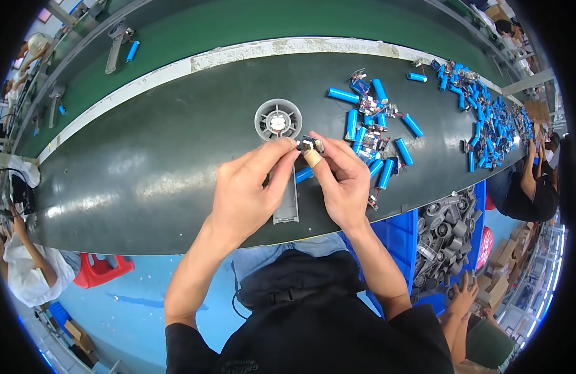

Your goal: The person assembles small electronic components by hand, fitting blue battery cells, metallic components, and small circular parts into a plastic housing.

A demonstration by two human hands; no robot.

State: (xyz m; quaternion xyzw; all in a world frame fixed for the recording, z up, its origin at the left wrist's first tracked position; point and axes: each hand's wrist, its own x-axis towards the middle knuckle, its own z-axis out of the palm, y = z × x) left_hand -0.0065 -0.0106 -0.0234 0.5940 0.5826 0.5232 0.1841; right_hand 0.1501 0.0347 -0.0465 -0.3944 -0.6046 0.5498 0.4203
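A small circuit board (311,144) is pinched between the fingertips of both my hands, above the bench. My left hand (250,184) has thumb and forefinger closed at its left end. My right hand (345,181), with a tan wrap on the thumb, grips its right side. Just beyond my fingers lies a grey fan housing (278,119), round with spokes and a white centre. Its grey handle (286,209) runs toward me under my hands, partly hidden. Beside the handle, a blue cylindrical battery (304,174) shows behind my right thumb; I cannot tell whether it is wired to the board.
Several blue batteries with circuit boards (370,140) lie right of my hands; a larger heap (487,124) spreads farther right. A blue bin (394,234) of grey housings (447,230) stands below the bench edge. Beyond the pale ledge (288,47) runs a green belt (238,25). Other people work at both sides.
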